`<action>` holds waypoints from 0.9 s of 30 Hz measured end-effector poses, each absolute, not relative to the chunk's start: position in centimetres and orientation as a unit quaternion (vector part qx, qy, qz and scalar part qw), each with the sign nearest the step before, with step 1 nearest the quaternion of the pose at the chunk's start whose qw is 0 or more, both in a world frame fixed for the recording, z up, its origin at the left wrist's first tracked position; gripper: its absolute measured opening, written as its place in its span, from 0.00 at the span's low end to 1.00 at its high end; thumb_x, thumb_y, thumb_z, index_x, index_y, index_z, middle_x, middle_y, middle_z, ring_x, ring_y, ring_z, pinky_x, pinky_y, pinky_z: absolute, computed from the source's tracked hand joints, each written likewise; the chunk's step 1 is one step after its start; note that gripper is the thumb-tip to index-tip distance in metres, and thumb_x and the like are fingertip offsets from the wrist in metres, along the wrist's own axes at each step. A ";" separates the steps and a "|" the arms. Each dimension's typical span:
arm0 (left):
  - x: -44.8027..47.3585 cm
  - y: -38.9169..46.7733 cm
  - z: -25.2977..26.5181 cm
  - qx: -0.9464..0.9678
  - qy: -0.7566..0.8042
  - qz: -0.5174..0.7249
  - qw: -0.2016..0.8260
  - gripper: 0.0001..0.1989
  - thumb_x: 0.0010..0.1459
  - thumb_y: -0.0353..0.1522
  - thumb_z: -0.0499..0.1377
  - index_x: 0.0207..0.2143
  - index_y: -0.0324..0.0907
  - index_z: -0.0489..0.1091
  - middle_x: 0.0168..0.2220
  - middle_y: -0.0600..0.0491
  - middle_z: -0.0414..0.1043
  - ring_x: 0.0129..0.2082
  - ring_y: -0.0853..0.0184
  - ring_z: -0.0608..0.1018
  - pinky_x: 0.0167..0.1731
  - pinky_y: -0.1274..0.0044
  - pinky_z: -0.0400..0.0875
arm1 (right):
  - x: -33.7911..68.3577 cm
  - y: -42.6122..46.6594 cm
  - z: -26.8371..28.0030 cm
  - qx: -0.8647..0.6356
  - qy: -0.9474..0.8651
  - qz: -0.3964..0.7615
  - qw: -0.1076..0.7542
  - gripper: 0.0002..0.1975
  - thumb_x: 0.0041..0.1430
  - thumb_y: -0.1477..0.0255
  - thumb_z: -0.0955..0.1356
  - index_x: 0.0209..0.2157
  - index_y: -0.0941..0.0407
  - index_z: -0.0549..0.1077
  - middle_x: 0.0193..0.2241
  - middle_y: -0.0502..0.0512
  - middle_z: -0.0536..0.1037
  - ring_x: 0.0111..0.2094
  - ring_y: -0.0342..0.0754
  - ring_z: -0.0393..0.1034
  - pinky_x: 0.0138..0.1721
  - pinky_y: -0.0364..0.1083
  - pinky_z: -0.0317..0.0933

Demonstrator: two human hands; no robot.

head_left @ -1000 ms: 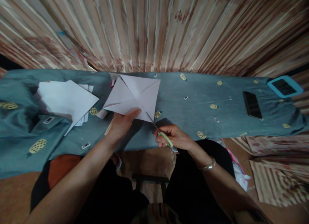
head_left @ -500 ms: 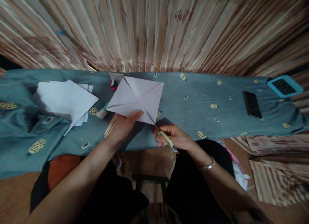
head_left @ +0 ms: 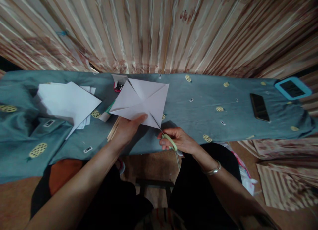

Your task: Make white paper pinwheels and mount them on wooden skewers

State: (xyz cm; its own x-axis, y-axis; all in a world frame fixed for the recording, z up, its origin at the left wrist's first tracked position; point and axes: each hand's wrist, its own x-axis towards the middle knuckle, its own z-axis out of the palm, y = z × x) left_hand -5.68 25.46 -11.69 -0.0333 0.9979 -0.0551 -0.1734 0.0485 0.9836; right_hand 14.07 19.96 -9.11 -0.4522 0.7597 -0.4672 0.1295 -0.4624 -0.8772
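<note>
I saw white paper (head_left: pixel 156 99) and pale green scissor handles (head_left: pixel 171 141). The worktop cloth (head_left: pixel 198 120) was grey-blue with yellow pineapples (head_left: pixel 38 150). The phone (head_left: pixel 259 107) looked black, the screen's frame (head_left: pixel 308 90) bright blue, and the curtain (head_left: pixel 149 31) beige with reddish-brown patches (head_left: pixel 184 15).

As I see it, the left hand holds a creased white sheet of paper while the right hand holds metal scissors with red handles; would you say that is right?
Not quite: the metal scissors in the right hand have pale green handles, not red ones, as the head view shows. The left hand does hold the creased white sheet of paper.
</note>
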 end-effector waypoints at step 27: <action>-5.5 25.0 -10.6 0.468 0.501 0.503 0.526 0.25 0.45 0.37 0.68 0.47 0.42 0.71 0.42 0.47 0.79 0.50 0.54 0.77 0.59 0.59 0.66 | 13.9 19.9 -9.3 -0.484 -0.454 0.709 0.238 0.22 0.43 0.55 0.78 0.27 0.58 0.74 0.20 0.46 0.74 0.21 0.37 0.66 0.24 0.38 0.62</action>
State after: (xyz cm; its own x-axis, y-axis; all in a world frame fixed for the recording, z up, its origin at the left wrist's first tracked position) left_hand -5.46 25.02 -10.63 -0.0086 0.9984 -0.0552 -0.0597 0.0546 0.9967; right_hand 13.85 19.90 -9.28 -0.4173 0.7776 -0.4704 0.1022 -0.4742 -0.8745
